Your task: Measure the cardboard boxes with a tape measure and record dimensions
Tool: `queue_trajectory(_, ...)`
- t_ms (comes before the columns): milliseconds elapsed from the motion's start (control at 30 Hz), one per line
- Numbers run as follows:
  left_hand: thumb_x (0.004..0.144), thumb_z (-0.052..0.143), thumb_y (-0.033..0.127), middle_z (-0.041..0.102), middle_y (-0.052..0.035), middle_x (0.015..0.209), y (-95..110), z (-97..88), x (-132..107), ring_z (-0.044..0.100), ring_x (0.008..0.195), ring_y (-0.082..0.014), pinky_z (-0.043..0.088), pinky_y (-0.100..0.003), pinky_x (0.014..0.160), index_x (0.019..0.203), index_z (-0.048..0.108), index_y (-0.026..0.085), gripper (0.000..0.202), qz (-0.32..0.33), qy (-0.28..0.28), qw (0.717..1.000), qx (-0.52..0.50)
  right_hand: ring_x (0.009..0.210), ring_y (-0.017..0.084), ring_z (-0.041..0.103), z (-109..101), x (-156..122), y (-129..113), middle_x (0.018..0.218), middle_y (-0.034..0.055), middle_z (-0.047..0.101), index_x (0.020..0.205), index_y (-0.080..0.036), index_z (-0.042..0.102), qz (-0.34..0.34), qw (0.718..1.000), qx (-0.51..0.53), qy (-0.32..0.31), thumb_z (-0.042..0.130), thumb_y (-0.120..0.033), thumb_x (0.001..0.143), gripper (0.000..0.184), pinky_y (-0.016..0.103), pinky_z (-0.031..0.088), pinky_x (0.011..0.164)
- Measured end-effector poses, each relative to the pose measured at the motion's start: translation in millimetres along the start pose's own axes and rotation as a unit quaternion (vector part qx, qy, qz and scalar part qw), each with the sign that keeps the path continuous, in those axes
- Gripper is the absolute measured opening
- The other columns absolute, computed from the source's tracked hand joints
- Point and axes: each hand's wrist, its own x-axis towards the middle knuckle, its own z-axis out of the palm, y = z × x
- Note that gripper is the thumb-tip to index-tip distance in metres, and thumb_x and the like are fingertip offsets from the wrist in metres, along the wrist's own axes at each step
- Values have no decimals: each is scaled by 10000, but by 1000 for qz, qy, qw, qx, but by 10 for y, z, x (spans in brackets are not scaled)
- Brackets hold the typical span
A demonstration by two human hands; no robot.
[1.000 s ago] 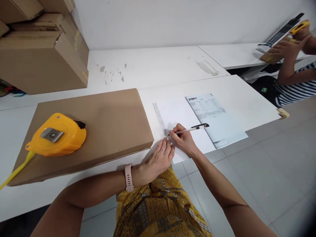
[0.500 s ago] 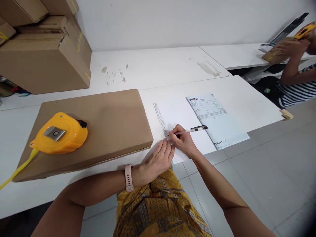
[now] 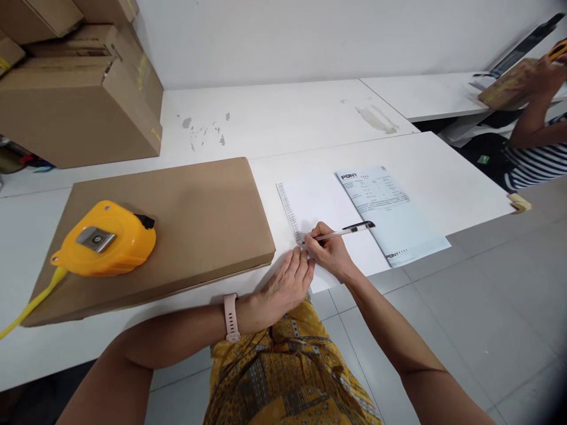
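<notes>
Head view: the right hand (image 3: 330, 254) is closed around a pen (image 3: 341, 232), pinched near the tip. The tip touches the narrow printed column on the left edge of a white sheet (image 3: 328, 203), and the capped end points toward 3 o'clock. The left hand (image 3: 286, 283) lies flat and open just at 8 o'clock of the pen tip. Its fingertips (image 3: 302, 257) press on the sheet's near corner and touch the right hand. The sheet overhangs the near edge of the table (image 3: 443, 165), and a printed form (image 3: 392, 215) lies partly over its 3 o'clock side. At 9 o'clock a flat cardboard box (image 3: 199, 212) lies just beside the sheet with a yellow tape measure (image 3: 106, 239) on top, its tape (image 3: 26, 307) trailing off toward 7 o'clock. Stacked cartons (image 3: 75, 100) stand at 11 o'clock, and a co-worker's hand (image 3: 547, 65) works well apart at 2 o'clock. The risks, as I judge them: with the corner unsupported, a firm stroke could buckle or tear the paper. If the left fingertips lift, the sheet could slide and the line would smear.
</notes>
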Motion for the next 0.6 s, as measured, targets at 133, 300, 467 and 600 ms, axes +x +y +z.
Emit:
queue_trajectory(133,1008,437,163,637,-241,1382,-1,-12,-3,604,1306,-338,464,-449,1112,1394,560,-17,444,2,-9,1000,1,551,101,340,-1,2,-12,600,-63,395,719,-224,465,-4,1000,-8,12,612,-356,881,256,261,284,512)
queue_trajectory(300,1008,434,152,628,-251,1389,-5,-16,-9,602,1310,-331,461,-453,1118,1408,541,-26,451,5,-13,1000,-3,559,103,338,-2,5,17,611,-63,388,727,-226,458,-10,1000,-16,14,606,-355,899,261,264,286,516)
queue_trajectory(467,1001,442,148,639,-250,1375,13,25,-12,617,1293,-327,467,-452,1114,1394,553,-26,444,1,2,1000,-4,553,103,335,6,7,32,610,-66,386,730,-229,452,-9,1000,-17,16,605,-350,898,257,265,282,516)
queue_trajectory(600,1000,446,158,642,-246,1372,24,31,-12,612,1299,-332,472,-446,1113,1392,557,-24,446,-2,4,1000,-1,553,106,335,8,9,11,605,-66,386,721,-231,453,-5,1000,-7,12,609,-338,881,248,267,277,514)
